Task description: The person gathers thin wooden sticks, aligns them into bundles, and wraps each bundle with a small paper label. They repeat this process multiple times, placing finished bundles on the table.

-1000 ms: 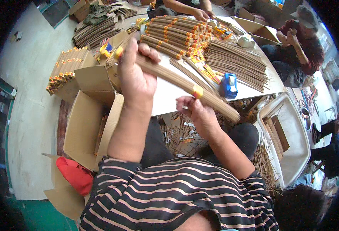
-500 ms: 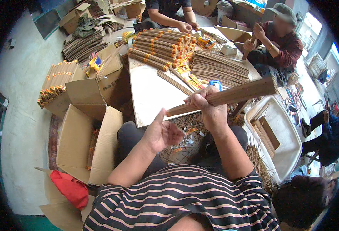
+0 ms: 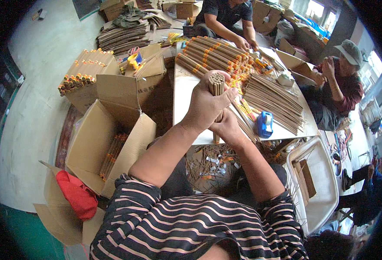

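Both my hands grip an upright bundle of thin brown incense sticks [image 3: 217,86] above the near edge of a white table [image 3: 183,92]. My left hand [image 3: 203,104] wraps round its upper part, the thumb across the front, and the cut ends show at the top. Lower down, my right hand [image 3: 229,126] is closed round the same bundle, partly hidden behind the left. Loose incense sticks [image 3: 274,103] lie fanned on the table to the right. A blue tape dispenser [image 3: 265,125] stands by the near edge. Farther back are stacked bundles [image 3: 210,54] with yellow and red bands.
On the left an open cardboard box [image 3: 84,149] holds some banded bundles; a red cloth [image 3: 77,195] hangs beside it. A white plastic tub [image 3: 326,190] stands at right. Two co-workers sit across the table, one [image 3: 225,19] at the back, one [image 3: 342,86] at right. Scraps litter the floor.
The bundle has swung from nearly level to upright. My left hand, open and apart before, has moved up and closed round it. The view has shifted, showing more of the tape dispenser.
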`<act>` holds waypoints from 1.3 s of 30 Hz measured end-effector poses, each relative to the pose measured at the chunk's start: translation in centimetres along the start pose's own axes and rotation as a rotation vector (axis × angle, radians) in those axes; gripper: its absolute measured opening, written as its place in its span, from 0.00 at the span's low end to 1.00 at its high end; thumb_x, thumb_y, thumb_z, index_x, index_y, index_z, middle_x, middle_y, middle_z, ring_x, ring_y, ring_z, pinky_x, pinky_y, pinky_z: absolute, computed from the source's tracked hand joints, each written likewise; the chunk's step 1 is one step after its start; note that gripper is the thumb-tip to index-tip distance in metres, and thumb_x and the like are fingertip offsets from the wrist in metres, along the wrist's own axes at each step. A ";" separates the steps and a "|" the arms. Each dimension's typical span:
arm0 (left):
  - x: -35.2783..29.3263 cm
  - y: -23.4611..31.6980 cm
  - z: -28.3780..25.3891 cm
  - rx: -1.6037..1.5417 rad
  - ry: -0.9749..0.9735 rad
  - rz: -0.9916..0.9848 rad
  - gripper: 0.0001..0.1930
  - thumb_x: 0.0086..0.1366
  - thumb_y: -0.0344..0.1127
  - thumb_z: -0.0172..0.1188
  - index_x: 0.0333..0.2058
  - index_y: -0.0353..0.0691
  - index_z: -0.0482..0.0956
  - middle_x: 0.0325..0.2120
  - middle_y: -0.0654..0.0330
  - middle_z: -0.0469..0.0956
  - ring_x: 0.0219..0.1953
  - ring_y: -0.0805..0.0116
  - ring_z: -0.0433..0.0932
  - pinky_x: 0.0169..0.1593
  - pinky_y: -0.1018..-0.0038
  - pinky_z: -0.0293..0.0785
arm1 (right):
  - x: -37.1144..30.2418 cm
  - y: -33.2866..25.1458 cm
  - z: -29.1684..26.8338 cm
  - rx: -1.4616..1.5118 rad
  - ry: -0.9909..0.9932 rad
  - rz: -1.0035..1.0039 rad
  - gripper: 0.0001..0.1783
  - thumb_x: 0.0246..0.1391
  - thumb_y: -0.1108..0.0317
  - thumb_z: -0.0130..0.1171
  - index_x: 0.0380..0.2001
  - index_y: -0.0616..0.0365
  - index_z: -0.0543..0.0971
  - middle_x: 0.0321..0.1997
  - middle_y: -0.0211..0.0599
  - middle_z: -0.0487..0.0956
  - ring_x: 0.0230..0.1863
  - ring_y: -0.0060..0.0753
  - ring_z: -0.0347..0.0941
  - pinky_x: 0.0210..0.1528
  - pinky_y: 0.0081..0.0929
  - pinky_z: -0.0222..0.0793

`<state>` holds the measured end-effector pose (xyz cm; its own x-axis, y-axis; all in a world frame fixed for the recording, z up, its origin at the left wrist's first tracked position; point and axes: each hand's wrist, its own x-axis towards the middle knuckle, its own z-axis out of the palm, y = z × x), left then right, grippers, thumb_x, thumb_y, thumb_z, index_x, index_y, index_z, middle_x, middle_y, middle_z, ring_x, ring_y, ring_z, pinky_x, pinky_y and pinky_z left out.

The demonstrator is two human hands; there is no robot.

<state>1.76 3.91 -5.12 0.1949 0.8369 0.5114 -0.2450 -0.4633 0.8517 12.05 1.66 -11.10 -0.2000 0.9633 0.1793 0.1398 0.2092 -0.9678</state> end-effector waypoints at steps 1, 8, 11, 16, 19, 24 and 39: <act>0.0 0.1 0.2 -0.023 0.014 0.000 0.14 0.53 0.28 0.62 0.38 0.36 0.70 0.20 0.67 0.71 0.21 0.80 0.71 0.25 0.82 0.69 | 0.1 0.6 0.2 0.019 0.011 -0.044 0.17 0.45 0.66 0.64 0.36 0.63 0.73 0.32 0.32 0.76 0.35 0.21 0.70 0.40 0.23 0.68; 1.6 2.5 -0.5 -0.257 -0.011 -0.168 0.10 0.54 0.33 0.62 0.32 0.38 0.72 0.19 0.68 0.71 0.17 0.83 0.68 0.21 0.85 0.67 | -0.5 -1.5 0.6 0.033 0.017 0.051 0.14 0.47 0.65 0.62 0.32 0.63 0.72 0.28 0.30 0.76 0.30 0.20 0.70 0.33 0.22 0.68; 2.5 2.1 -1.0 -0.441 -0.002 -0.210 0.10 0.54 0.33 0.62 0.30 0.37 0.70 0.15 0.65 0.70 0.12 0.80 0.68 0.16 0.84 0.66 | -1.9 -2.3 1.3 0.111 0.014 0.198 0.15 0.49 0.61 0.60 0.27 0.62 0.69 0.20 0.33 0.75 0.21 0.28 0.70 0.26 0.30 0.67; 2.4 1.3 -0.6 -0.342 0.155 -0.199 0.09 0.57 0.31 0.58 0.32 0.35 0.68 0.14 0.64 0.69 0.11 0.78 0.67 0.13 0.82 0.64 | -2.6 -2.9 1.6 -0.422 0.232 0.159 0.17 0.50 0.59 0.58 0.30 0.64 0.70 0.19 0.47 0.74 0.21 0.36 0.71 0.27 0.32 0.67; 1.8 2.4 -0.9 -0.577 -0.010 -0.228 0.09 0.57 0.32 0.59 0.32 0.36 0.69 0.14 0.65 0.69 0.11 0.80 0.66 0.13 0.83 0.62 | -3.7 -3.5 1.8 -0.150 0.138 0.194 0.16 0.50 0.60 0.59 0.31 0.64 0.70 0.22 0.49 0.74 0.23 0.42 0.72 0.28 0.32 0.67; 1.4 5.3 1.7 -0.213 0.065 -0.011 0.10 0.57 0.32 0.60 0.34 0.36 0.69 0.15 0.67 0.67 0.12 0.82 0.64 0.16 0.83 0.63 | -2.1 -2.6 0.6 -0.313 0.268 -0.118 0.15 0.48 0.62 0.60 0.33 0.62 0.71 0.24 0.48 0.75 0.26 0.45 0.73 0.31 0.32 0.67; 3.3 3.2 0.5 -0.408 -0.219 -0.178 0.17 0.56 0.30 0.60 0.43 0.34 0.66 0.13 0.68 0.65 0.11 0.82 0.62 0.15 0.84 0.62 | 0.4 -5.0 -0.9 0.118 -0.070 0.090 0.12 0.44 0.64 0.62 0.27 0.60 0.72 0.20 0.31 0.73 0.20 0.19 0.69 0.23 0.18 0.66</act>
<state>2.12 5.03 -0.63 0.4520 0.7913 0.4118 -0.5330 -0.1306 0.8360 12.16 1.14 -6.07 -0.2590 0.9624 0.0822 0.0461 0.0973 -0.9942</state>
